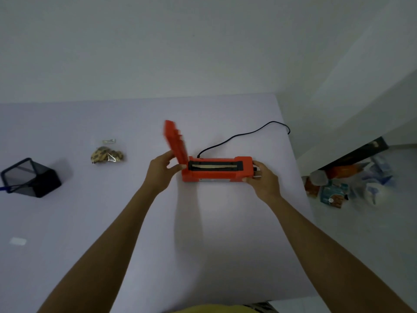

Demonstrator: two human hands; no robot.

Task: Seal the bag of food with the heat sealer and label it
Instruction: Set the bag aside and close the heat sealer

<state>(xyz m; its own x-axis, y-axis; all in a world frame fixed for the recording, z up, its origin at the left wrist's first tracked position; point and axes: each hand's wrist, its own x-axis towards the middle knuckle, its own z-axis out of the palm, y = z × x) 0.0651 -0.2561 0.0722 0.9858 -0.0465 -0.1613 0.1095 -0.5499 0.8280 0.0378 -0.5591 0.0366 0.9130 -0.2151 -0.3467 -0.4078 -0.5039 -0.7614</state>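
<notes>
An orange heat sealer (pixel 216 173) lies on the pale table (pixel 203 233), its lid (pixel 177 141) raised at the left end and the dark sealing strip exposed. My left hand (pixel 161 172) grips the sealer's left end at the hinge, fingers against the lid. My right hand (pixel 262 180) holds the sealer's right end. A clear bag of brownish food (pixel 107 154) lies to the left, apart from both hands. A small white label (pixel 18 241) rests near the table's left edge.
A black mesh pen holder (pixel 31 177) lies tipped at the far left with a blue pen sticking out. The sealer's black cord (pixel 243 134) runs back right to the table's edge. Packets and bags (pixel 347 186) lie on the floor at right.
</notes>
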